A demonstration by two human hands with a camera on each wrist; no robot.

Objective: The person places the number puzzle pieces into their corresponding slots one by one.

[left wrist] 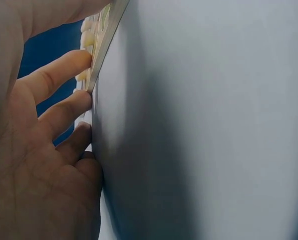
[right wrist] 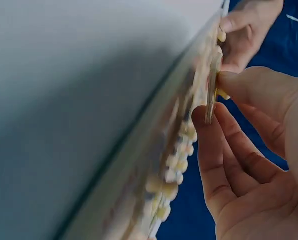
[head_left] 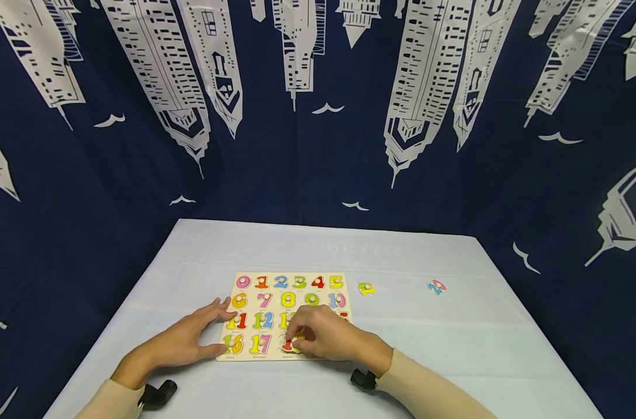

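A wooden number puzzle board (head_left: 274, 357) lies on the white table, its rows filled with coloured number pieces that bear small knobs. My right hand (head_left: 330, 333) pinches a number piece (head_left: 288, 345) with a red digit over the bottom row, just right of the 17 piece (head_left: 260, 344). In the right wrist view this piece (right wrist: 210, 95) is held on edge between thumb and fingers, tilted to the board. My left hand (head_left: 184, 337) rests at the board's left edge, fingers spread and thumb near the 16 piece (head_left: 233, 344). The right hand hides the lower right slots.
A yellow-green number piece (head_left: 366, 288) lies just right of the board. Farther right is a pink and blue 20 piece (head_left: 436, 287). The white table (head_left: 401, 326) meets a dark blue cloth (head_left: 297, 163) printed with white buildings.
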